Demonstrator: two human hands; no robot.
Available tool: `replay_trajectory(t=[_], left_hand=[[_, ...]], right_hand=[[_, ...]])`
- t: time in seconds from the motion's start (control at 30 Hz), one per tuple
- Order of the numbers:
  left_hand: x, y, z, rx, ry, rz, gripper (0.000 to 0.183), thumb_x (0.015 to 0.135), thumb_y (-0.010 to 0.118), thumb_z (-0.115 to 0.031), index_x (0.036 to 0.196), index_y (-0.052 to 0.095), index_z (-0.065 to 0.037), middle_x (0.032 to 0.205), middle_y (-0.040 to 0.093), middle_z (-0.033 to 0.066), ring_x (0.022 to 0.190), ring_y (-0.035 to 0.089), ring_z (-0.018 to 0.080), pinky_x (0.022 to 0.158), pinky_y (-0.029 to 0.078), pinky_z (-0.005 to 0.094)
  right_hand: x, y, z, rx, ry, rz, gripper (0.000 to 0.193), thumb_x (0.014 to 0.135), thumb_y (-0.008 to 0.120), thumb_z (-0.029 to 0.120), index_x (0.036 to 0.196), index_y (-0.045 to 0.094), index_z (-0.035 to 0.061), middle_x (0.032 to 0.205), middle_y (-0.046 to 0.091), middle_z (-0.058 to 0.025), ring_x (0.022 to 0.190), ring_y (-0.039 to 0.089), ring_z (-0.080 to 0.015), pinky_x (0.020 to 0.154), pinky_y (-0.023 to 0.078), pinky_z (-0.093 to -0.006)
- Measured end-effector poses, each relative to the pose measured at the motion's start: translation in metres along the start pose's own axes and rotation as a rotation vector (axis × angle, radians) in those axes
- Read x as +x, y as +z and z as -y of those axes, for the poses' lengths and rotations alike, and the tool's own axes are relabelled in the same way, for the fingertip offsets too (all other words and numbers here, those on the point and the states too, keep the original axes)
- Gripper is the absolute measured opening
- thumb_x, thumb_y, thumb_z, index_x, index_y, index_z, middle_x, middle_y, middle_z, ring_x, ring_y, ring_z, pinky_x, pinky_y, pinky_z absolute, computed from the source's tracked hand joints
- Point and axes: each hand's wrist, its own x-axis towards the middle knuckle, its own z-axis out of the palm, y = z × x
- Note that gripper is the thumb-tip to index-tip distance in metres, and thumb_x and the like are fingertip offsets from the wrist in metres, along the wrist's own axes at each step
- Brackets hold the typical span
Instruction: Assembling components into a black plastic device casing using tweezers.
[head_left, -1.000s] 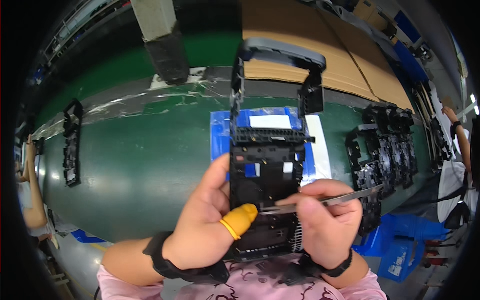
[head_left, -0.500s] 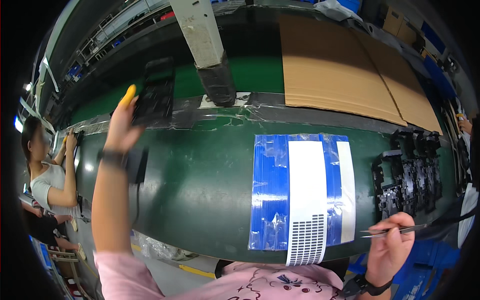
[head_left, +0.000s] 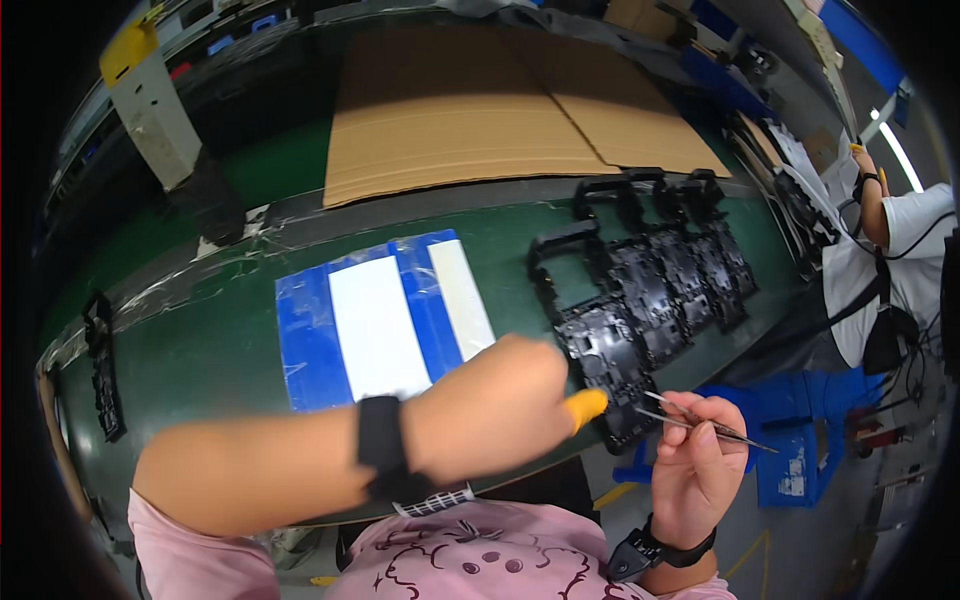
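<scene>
My right hand (head_left: 697,465) is closed around metal tweezers (head_left: 708,425), with their tips pointing left. My left hand (head_left: 495,405) reaches across to the right, slightly blurred, with a yellow finger cot (head_left: 586,407) on one finger. It is beside the nearest of several black plastic frames (head_left: 605,345) lying in a row; most of its fingers are hidden, and I cannot tell whether it touches the frame. Below my left forearm lies a blue board (head_left: 308,330) bearing a white label sheet (head_left: 375,325) and a narrower pale strip (head_left: 462,300).
A large cardboard sheet (head_left: 450,125) lies at the back. One black frame (head_left: 103,375) is far to the left, and a post (head_left: 155,125) rises behind the bench. Blue bins (head_left: 800,450) stand at right, where another person in a white top (head_left: 905,245) is.
The view has turned right. My left hand has swung from a black frame at the far left to the row of frames at the right. The tweezers stay in my right hand.
</scene>
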Motion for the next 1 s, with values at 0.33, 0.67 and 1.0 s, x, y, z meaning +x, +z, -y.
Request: replay_trajectory(t=[0.33,0.67,1.0], left_hand=[[0.046,0.022,0.018,-0.482,-0.528,0.070,0.029,0.082,0.053,-0.023,0.069,0.058,0.004,0.060,0.059,0.0093,0.044,0.056,0.0142,0.037,0.041,0.0217],[-0.099,-0.051,0.068,-0.919,0.146,-0.948,0.009,0.079,0.057,-0.009,0.084,0.050,-0.005,0.082,0.057,0.0025,0.069,0.054,0.0078,0.062,0.045,0.0209],[-0.144,-0.061,0.104,-1.044,0.127,-1.012,0.025,0.088,0.045,-0.017,0.109,0.048,-0.004,0.089,0.055,0.0026,0.076,0.055,0.0095,0.068,0.047,0.0215]], right_hand=[[-0.011,-0.014,0.002,0.042,-0.022,-0.119,0.025,0.080,0.057,0.009,0.101,0.050,-0.0035,0.099,0.056,-0.0203,0.073,0.056,-0.0164,0.063,0.048,-0.0242],[-0.009,0.027,-0.025,0.002,0.094,0.109,0.020,0.081,0.054,0.007,0.098,0.050,-0.0031,0.096,0.057,-0.0201,0.071,0.058,-0.0187,0.057,0.049,-0.0251],[-0.013,0.114,-0.080,-0.181,0.441,0.276,0.017,0.075,0.060,-0.003,0.090,0.055,-0.0059,0.074,0.059,-0.0083,0.061,0.055,-0.0084,0.051,0.043,-0.0178]])
